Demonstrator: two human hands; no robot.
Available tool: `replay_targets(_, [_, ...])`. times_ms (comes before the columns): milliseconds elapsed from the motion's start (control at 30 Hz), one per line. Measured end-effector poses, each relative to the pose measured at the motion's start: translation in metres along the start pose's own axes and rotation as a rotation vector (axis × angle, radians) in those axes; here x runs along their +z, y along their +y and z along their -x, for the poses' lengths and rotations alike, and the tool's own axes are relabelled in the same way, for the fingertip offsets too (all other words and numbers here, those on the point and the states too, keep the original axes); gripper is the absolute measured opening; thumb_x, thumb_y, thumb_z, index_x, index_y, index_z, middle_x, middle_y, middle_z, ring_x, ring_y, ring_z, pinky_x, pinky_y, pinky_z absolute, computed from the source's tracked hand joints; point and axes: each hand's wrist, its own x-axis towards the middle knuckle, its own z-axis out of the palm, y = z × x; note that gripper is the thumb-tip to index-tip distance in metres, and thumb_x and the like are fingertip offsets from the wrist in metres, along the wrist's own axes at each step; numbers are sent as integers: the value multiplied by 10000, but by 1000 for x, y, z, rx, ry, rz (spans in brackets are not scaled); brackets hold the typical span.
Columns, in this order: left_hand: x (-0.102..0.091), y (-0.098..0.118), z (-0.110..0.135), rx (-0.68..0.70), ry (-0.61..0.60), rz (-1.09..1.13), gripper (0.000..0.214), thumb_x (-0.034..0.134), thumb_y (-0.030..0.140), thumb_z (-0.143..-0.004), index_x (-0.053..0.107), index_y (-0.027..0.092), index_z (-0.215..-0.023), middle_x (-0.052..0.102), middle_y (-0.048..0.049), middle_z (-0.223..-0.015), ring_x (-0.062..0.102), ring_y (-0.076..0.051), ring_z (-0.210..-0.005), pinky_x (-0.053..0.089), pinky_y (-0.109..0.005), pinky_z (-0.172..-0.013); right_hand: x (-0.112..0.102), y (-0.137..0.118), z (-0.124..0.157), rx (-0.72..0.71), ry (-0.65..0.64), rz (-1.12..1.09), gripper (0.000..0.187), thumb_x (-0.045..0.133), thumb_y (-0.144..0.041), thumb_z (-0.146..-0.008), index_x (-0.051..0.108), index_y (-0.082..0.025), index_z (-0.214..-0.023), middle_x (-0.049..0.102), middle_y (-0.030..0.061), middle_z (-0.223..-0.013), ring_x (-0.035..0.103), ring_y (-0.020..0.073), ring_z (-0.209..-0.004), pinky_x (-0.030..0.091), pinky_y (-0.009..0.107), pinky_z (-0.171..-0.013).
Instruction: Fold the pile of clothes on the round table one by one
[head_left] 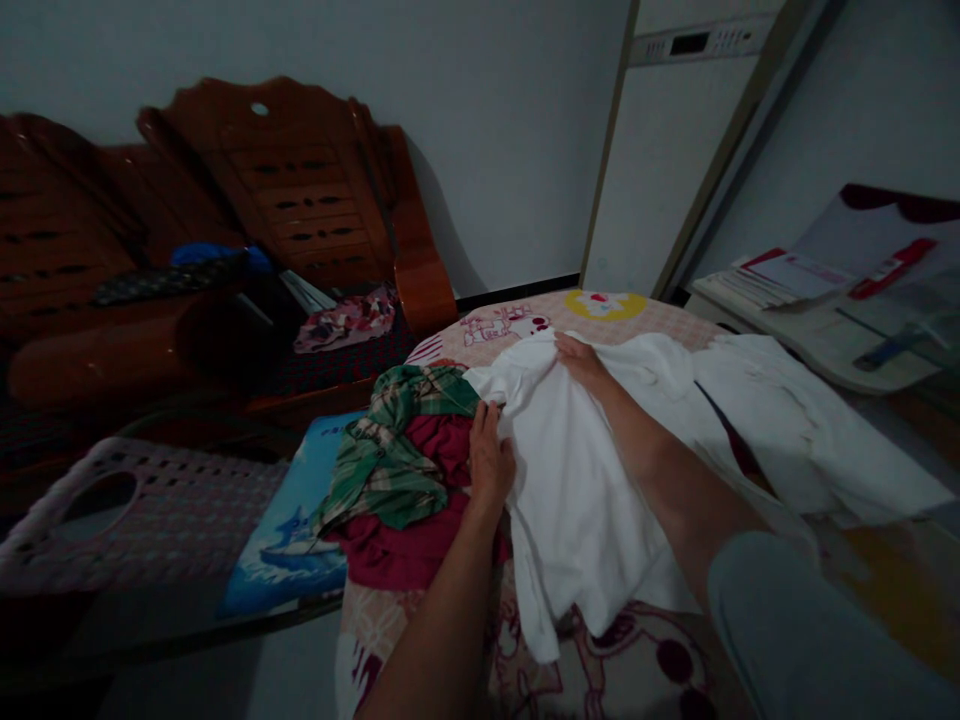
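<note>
A white garment (592, 500) lies spread over a round table with a patterned pink cloth (600, 305). My left hand (489, 458) rests on the garment's left edge, fingers together and curled onto the fabric. My right hand (579, 358) reaches further across and pinches the white fabric near its far edge. Just left of my left hand sits a heap of clothes, a green plaid piece (390, 450) on top of a dark red piece (409, 545).
A pale pink perforated laundry basket (135, 510) stands at the lower left beside a blue printed item (289, 525). Dark wooden chairs (300, 200) with clothes on them line the back wall. Papers and booklets (825, 290) lie on a surface at right. A white appliance (675, 150) stands behind.
</note>
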Motion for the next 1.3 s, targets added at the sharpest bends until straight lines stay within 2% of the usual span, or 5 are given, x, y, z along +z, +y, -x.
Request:
replay_targets(267, [-3,1,-7,-1,26,-21,635,475,-28,-707,558,132,-1316,505,-142,-1415,460,-259,-1342,355,-401,-1167,-61,-34,94,-49,151,285,231,644,-313,-767,748,-158,-903,764,80,-904,703,223,-901,538,353,-860])
replay_targets(633, [-17,12,-5,-18,39,-117,541,633,111,-704,587,118,-1243,628,-147,-1218,561,-292,-1197,430,-411,-1068,-158,-22,279,-54,838,828,406,510,-373,-795,699,-96,-1023,724,171,-963,667,269,-860,506,384,-815])
replay_targets(900, [-40,38,15,-105,-235,-220,582,691,220,-760,535,102,-1308,662,-145,-1205,617,-281,-1148,462,-364,-1009,-156,-18,316,327,534,1026,387,631,-507,-745,724,-158,-884,710,125,-841,631,260,-780,438,333,-680])
replay_targets(1133, [-49,65,63,-43,-303,-30,757,642,128,-777,381,187,-1486,631,-96,-1302,604,-243,-1171,469,-345,-1000,-143,-27,305,208,535,667,365,618,-438,-717,702,-142,-913,699,56,-793,622,217,-717,454,305,-653])
replay_targets(1300, [-54,75,84,-45,-382,-32,699,605,97,-754,468,156,-1437,678,-100,-1198,658,-222,-990,509,-329,-917,-125,-35,314,310,421,943,363,708,-491,-644,692,-165,-802,685,98,-798,623,260,-795,470,352,-729])
